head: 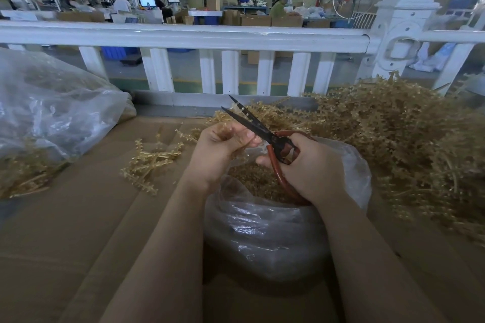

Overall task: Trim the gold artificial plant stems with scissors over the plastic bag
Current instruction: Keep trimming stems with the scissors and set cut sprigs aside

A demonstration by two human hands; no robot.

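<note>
Flattened cardboard (78, 217) under my arms, my open plastic bag (262, 231) at centre, loose gold sprigs (152, 160) at ten o'clock, big gold pile (393, 139) at two, second bag (52, 113) at nine.

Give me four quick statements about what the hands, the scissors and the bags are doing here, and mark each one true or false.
1. The right hand holds the scissors. True.
2. The scissors' blades are closed. False: they are parted.
3. The left hand is empty. False: it pinches a gold stem.
4. The plastic bag below the hands holds gold trimmings. True.
</note>
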